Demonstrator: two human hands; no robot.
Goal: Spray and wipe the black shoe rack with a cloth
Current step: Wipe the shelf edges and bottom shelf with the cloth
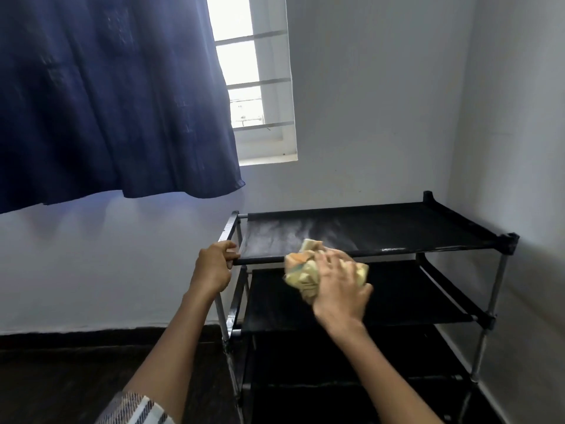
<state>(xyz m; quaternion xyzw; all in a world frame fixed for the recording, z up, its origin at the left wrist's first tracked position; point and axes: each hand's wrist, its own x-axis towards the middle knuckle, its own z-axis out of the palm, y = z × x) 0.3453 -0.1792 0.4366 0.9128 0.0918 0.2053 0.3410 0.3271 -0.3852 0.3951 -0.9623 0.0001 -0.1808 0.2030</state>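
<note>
Right hand on cloth

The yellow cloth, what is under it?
The crumpled yellow cloth lies on the front edge of the black shoe rack's top fabric shelf, under the right hand. The shelf patch right beneath the cloth is covered, so it cannot be seen.

Cloth on black shoe rack

Right hand motion-blurred, covering much of cloth; shoe rack lower tiers lost in shadow, apparently cut by bottom edge.
</note>
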